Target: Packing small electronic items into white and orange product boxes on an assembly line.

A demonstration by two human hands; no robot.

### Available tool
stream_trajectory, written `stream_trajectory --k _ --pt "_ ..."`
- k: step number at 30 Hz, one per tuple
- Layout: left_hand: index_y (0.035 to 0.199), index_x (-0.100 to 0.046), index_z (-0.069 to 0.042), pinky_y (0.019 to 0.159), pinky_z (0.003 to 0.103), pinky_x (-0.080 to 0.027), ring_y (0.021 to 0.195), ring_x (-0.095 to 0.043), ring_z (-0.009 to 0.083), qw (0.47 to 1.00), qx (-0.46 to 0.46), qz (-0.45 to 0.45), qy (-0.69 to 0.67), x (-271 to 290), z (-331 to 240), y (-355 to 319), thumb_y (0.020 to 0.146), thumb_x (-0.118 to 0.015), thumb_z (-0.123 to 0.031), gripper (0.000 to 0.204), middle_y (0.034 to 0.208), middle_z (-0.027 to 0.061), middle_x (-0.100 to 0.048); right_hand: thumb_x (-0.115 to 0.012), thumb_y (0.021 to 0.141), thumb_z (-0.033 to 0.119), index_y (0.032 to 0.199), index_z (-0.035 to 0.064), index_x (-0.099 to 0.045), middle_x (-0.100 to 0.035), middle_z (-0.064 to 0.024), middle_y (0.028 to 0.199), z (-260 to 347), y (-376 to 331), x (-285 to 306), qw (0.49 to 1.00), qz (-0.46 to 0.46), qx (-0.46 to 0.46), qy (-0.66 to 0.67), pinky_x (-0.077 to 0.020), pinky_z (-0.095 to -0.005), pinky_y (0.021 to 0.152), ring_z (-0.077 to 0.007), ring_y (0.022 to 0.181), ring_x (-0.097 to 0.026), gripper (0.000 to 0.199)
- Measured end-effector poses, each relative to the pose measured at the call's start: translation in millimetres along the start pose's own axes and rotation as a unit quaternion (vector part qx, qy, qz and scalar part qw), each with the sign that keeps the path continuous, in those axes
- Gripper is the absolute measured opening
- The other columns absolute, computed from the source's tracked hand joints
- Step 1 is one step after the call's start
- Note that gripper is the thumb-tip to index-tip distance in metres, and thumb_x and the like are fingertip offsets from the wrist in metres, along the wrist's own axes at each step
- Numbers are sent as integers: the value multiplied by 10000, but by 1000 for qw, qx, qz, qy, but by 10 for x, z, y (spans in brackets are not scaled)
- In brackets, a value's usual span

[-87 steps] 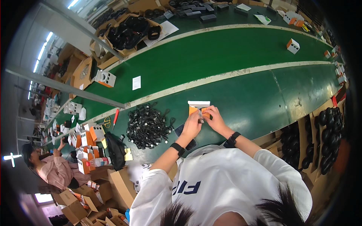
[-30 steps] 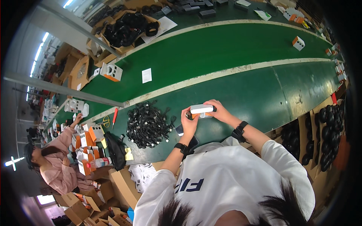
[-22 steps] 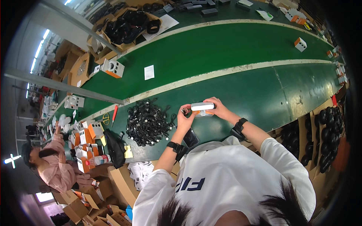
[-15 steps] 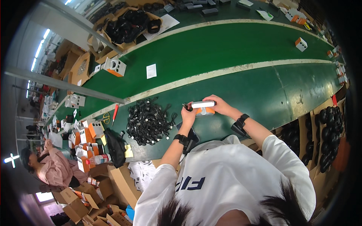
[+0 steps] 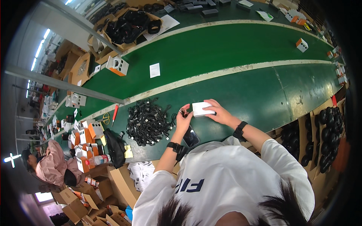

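My right hand holds a small white box low over the green bench, fingers on its right end. My left hand is just left of the box, its fingertips pinched on a small black coiled cable. A big pile of black coiled cables lies to the left of that hand. A dark phone lies flat on the bench below my left hand. Both wrists wear black bands.
A green conveyor belt runs behind the bench, carrying white-and-orange boxes and a paper slip. Cartons of black parts stand beyond. Stacked small boxes, a black pouch and another person are at left. Bins of black parts sit at right.
The box was held up in both hands and turned. Now it sits lower with its white face up, held by my right hand alone, and my left hand pinches a small cable.
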State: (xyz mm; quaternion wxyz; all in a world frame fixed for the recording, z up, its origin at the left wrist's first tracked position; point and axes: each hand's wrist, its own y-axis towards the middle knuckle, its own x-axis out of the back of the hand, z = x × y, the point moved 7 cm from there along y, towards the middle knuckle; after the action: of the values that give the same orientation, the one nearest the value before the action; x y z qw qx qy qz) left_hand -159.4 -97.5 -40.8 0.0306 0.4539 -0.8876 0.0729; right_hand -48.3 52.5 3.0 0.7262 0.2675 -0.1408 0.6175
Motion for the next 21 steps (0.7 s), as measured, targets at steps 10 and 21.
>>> stream_trajectory --k 10,21 --pt "809 -440 -11 867 315 -419 1110 -505 270 975 -144 83 148 -295 -422 45 727 -716 -116 307 1246 123 -515 -579 820 143 1164 123 -549 -373 -144 1350 101 -48 -55 981 -11 62 -186 -328 -425 1004 -357 1237 -337 345" --pt "815 -503 -7 955 395 -392 1180 -443 325 898 -301 173 270 -324 -603 -48 706 -728 -135 281 1247 137 -497 -577 817 127 1022 99 -618 -412 -111 1336 -2 -93 -20 989 -7 83 -126 -342 -423 980 -327 1238 -356 210"
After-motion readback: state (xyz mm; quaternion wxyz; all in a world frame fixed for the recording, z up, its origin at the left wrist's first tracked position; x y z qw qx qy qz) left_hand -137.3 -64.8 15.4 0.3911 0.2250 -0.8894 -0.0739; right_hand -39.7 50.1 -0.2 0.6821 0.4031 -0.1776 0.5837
